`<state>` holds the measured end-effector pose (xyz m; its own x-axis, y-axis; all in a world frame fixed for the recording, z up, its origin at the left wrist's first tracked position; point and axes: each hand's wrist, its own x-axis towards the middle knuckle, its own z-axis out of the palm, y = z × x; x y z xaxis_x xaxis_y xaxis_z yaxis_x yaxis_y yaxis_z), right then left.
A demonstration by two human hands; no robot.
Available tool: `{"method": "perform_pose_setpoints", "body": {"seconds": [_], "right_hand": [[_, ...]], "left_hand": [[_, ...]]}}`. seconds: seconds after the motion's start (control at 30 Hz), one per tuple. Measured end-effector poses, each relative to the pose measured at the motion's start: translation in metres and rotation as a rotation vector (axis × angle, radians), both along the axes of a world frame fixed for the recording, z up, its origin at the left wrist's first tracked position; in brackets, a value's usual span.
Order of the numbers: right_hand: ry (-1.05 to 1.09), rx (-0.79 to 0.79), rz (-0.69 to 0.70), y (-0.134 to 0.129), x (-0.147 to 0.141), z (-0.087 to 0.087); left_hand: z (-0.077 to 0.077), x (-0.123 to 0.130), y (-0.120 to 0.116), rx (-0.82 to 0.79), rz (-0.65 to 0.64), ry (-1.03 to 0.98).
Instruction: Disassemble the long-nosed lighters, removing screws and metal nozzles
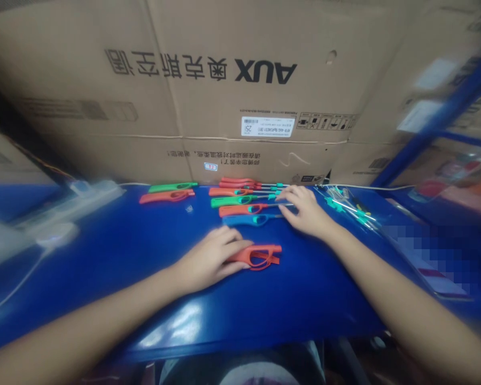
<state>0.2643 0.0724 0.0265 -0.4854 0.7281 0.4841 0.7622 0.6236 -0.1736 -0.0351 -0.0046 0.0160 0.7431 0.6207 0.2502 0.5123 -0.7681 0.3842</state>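
Observation:
My left hand [214, 255] holds an orange-red lighter casing [264, 256] near the table's middle, its looped end pointing right. My right hand [302, 209] is bent over the metal rods of several lighters at the back, fingers partly curled; whether it grips a rod cannot be made out. Those lighters lie side by side: a blue one [244, 220] in front, then an orange one [240, 209], a green one [230, 201] and more orange and red ones behind. To the right of my right hand is a pile of metal rods with green parts [350, 208].
A green casing [168, 187] and a red casing [164, 197] lie at the back left. A white power strip [92, 206] with a plug is further left. Cardboard [208, 117] stands behind the blue table [144, 305]. A flat, partly pixelated object [444, 283] lies right.

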Motion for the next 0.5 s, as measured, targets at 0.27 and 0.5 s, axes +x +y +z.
{"method": "perform_pose_setpoints", "body": {"seconds": [0.27, 0.5], "right_hand": [[-0.145, -0.145, 0.261, -0.009, -0.014, -0.008], [-0.15, -0.316, 0.309, -0.007, -0.007, 0.0]], "left_hand": [[0.003, -0.001, 0.003, -0.082, -0.014, 0.047], [0.039, -0.049, 0.016, -0.304, 0.121, 0.209]]}}
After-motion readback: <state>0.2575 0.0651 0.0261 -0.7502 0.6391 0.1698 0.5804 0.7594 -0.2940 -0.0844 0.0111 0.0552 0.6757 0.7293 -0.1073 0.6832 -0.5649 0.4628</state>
